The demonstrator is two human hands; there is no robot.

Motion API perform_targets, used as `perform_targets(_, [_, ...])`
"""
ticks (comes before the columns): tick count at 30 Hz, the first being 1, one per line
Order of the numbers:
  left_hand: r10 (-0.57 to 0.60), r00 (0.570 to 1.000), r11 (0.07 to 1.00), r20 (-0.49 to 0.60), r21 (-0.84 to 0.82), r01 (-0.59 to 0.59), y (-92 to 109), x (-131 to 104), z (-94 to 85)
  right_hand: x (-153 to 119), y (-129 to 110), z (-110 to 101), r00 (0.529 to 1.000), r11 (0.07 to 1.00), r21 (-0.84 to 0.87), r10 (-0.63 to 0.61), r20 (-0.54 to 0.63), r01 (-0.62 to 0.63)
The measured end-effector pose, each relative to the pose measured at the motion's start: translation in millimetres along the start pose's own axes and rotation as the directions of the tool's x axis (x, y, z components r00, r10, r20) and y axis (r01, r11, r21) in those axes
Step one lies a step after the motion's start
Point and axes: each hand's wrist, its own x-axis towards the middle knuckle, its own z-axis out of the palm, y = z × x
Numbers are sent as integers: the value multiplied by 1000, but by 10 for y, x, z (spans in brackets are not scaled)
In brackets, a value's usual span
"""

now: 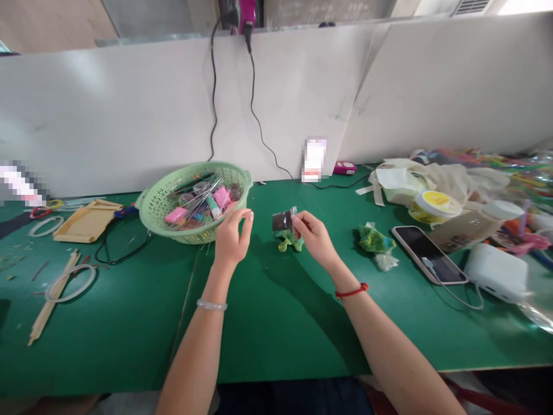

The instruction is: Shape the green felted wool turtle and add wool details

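My right hand (311,230) is closed, pinching the edge of a small clear plastic bag (282,221) with dark contents. Just under the bag, a small green and yellow fuzzy piece (289,241) shows; whether it touches the bag I cannot tell. My left hand (234,235) is raised in front of the green basket (194,235), thumb and index fingertips drawn together. Anything between those fingertips is too small to make out. Inside the basket lie pink pieces, clear thin sticks and other small items.
To the right lie another green fuzzy bundle (375,239), a phone (427,253) with a cable, a white box (496,271) and a yellow-lidded tub (436,204). Leftward are a cardboard tray (88,222), a wooden strip (54,300) and a white ring (71,297). A white panel (151,109) stands behind.
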Motion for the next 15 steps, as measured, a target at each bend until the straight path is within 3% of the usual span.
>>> perform_targets(2, [-98,992,995,74,-8,99,78,-15,51,1,-1,3,1000,1000,30,3,1,-3])
perform_targets(4, [-118,975,991,187,-45,129,161,-29,89,-7,-11,11,1000,998,63,-1,17,0])
perform_targets(8, [69,943,988,326,-154,-19,270,-46,130,-37,-46,29,995,994,112,-2,95,-8])
perform_targets(11, [118,927,974,355,-222,-39,289,-56,171,-55,-60,45,986,990,140,2,169,-26])
perform_targets(15, [104,950,965,294,-261,-25,273,-68,216,-59,-38,75,975,990,127,38,220,-67])
